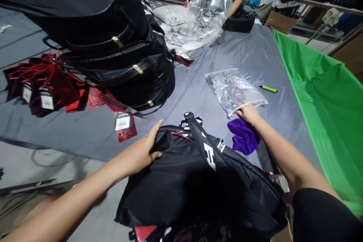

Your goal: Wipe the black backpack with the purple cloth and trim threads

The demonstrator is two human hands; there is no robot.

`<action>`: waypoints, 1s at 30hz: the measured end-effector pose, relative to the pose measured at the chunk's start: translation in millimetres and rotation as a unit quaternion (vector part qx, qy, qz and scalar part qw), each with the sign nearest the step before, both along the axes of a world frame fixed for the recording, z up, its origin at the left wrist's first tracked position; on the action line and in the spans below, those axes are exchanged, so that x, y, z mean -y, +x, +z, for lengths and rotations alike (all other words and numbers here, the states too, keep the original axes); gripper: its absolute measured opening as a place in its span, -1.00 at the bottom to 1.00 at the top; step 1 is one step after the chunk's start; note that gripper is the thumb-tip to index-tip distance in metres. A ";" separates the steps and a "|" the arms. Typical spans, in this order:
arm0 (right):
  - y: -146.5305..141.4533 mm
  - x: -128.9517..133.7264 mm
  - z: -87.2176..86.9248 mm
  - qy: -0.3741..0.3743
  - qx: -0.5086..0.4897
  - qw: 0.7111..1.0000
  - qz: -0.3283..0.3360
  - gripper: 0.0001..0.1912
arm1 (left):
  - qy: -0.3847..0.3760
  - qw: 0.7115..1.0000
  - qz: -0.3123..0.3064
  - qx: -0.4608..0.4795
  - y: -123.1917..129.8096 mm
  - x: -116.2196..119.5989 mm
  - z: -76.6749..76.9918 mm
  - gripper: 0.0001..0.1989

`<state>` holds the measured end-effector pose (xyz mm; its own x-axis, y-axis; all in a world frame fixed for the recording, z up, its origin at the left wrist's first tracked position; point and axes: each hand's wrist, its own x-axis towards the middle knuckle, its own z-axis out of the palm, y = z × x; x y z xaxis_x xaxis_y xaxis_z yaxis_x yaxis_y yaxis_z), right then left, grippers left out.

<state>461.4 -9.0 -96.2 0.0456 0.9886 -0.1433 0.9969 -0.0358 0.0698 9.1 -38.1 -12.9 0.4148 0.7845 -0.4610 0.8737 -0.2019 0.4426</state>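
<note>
A black backpack (159, 185) lies in front of me, with a dark strap (200, 136) bearing white lettering across its top. Against its upper left side rests my left hand (141, 149), thumb and index finger apart. My right hand (248, 114) reaches past the backpack to the near edge of a clear plastic bag (227, 87), its fingers closed on that edge and partly hidden. Something reddish shows blurrily through the plastic. Just below that hand is a crumpled purple cloth (244, 136).
Large black backpacks (113, 64) stand at the left, beside red tags (51, 83) with white labels. A green cutter-like tool (268, 89) lies right of the plastic bag. Green sheeting (320, 94) borders the table. Behind, a person (238, 0) handles a black bag (241, 22) near clear plastic wrapping (198, 19).
</note>
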 end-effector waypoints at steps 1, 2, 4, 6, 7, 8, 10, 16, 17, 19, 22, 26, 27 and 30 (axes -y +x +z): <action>-1.2 0.9 -1.1 -0.004 0.004 1.000 0.006 -0.50 | 0.000 1.000 -0.001 -0.001 -0.2 -0.2 -0.4 -0.04; -2.5 1.6 -2.0 -0.007 0.008 1.000 0.013 -0.51 | 0.000 1.000 -0.002 -0.003 -0.5 -0.4 -0.9 -0.04; -5.3 2.0 -2.4 -0.013 0.012 0.999 0.026 -0.54 | -0.002 1.000 -0.004 -0.006 -1.2 -0.7 -1.7 -0.04; -8.8 2.2 -1.3 -0.014 0.013 0.999 0.039 -0.59 | -0.004 1.000 -0.006 -0.010 -1.5 -0.8 -2.0 -0.03; -10.8 2.7 -0.2 -0.010 0.012 0.999 0.043 -0.59 | -0.004 1.000 -0.006 -0.012 -1.4 -0.7 -1.9 -0.03; -12.9 3.9 1.1 -0.003 0.010 0.999 0.048 -0.59 | -0.001 1.000 -0.007 -0.011 -1.1 -0.6 -1.7 -0.02; -17.1 8.1 4.4 0.014 0.002 0.998 0.060 -0.60 | 0.009 1.000 -0.007 -0.009 0.0 -0.1 -0.4 -0.02; -17.2 33.5 30.2 0.057 -0.059 0.995 0.052 -0.74 | 0.014 1.000 -0.005 -0.004 3.4 2.4 7.3 -0.01; -16.9 39.6 38.1 0.077 -0.068 0.994 0.034 -0.74 | 0.016 1.000 -0.006 0.000 3.5 2.7 8.0 -0.01; -21.3 53.1 55.8 0.123 -0.090 0.988 -0.010 -0.69 | 0.020 1.000 -0.008 0.006 3.5 3.3 8.0 -0.01; -50.0 73.4 83.2 0.160 -0.143 0.976 -0.035 -0.64 | 0.034 0.999 -0.001 0.009 4.7 5.5 7.4 -0.01; -127.4 92.5 115.9 0.145 -0.378 0.914 0.030 -0.70 | 0.059 0.998 0.014 -0.033 13.4 11.9 13.0 0.03; -149.1 95.2 122.6 0.142 -0.424 0.892 0.064 -0.73 | 0.060 0.997 0.012 -0.048 16.8 13.0 15.3 0.07; -205.9 98.5 134.4 0.154 -0.401 0.883 0.190 -0.79 | 0.066 0.993 0.013 -0.092 24.9 14.0 21.7 0.17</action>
